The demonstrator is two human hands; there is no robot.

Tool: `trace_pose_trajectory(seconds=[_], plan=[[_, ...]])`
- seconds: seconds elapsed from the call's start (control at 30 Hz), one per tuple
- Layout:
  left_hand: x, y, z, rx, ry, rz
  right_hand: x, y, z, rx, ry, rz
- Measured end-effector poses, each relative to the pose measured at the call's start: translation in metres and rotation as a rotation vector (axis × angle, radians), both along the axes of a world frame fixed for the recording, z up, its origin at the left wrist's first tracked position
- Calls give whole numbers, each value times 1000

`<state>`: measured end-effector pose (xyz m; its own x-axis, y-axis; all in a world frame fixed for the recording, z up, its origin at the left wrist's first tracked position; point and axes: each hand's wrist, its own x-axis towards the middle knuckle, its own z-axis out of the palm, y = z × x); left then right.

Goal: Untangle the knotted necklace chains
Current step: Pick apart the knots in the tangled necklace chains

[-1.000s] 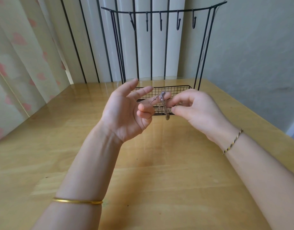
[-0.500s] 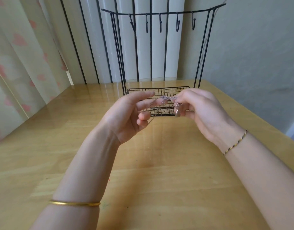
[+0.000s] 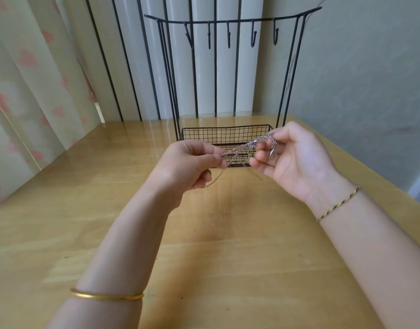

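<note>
1. Change since the earlier frames. The two hands have moved apart. One second ago the left hand (image 3: 190, 165) was spread with the palm up. It now pinches one end of the knotted necklace chains (image 3: 245, 146) of fine silver and rose-toned metal links, with thumb and forefinger pressed together. The right hand (image 3: 296, 160), at 2 o'clock from the left hand, has turned its palm toward the camera and pinches the other end between thumb and forefinger. The remaining fingers are loosely curled.

2. Position of the work. The chains are held in the air above the glossy yellow wooden desk (image 3: 228, 257). They run as a stretched diagonal span from the left pinch up to the right pinch. A small silver drop pendant (image 3: 272, 153) hangs at 6 o'clock from the right pinch. A thin dark chain strand (image 3: 215, 181) trails at 5 o'clock from the left hand.

3. Meaning for the task. The tight bundle is now drawn out lengthwise, which likely exposes the crossings. The strands still lie bunched along the span, so the knot is judged not yet released.

4. Surroundings. A black wire jewellery rack (image 3: 228, 21) with hooks and a mesh basket (image 3: 204, 136) stands at 12 o'clock on the desk.

5. Markings. No brand, label or writing can be read anywhere in view.
</note>
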<state>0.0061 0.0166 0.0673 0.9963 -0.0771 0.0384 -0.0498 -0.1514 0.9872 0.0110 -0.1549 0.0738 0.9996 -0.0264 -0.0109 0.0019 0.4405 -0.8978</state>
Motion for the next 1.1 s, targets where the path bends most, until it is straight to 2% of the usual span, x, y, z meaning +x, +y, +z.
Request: trace_pose_trajectory(seconds=[0.13,0.27,0.47,0.63,0.77,1.1], plan=[[-1,-3,-1,74,-65,45,-1,0,-1,-11,20,42],[-3,-5,3,-24,-60,35,1,1,-10,-166,68,62],[-4,-2,4,-14,-112,22,2,1,-18,-375,44,102],[-5,-3,5,5,-133,-21,1,3,-20,-527,28,246],[-6,-5,4,31,-149,-20,-1,6,-20,-515,-28,367],[-3,-5,1,96,-202,31,-4,8,-10,-509,-157,135]])
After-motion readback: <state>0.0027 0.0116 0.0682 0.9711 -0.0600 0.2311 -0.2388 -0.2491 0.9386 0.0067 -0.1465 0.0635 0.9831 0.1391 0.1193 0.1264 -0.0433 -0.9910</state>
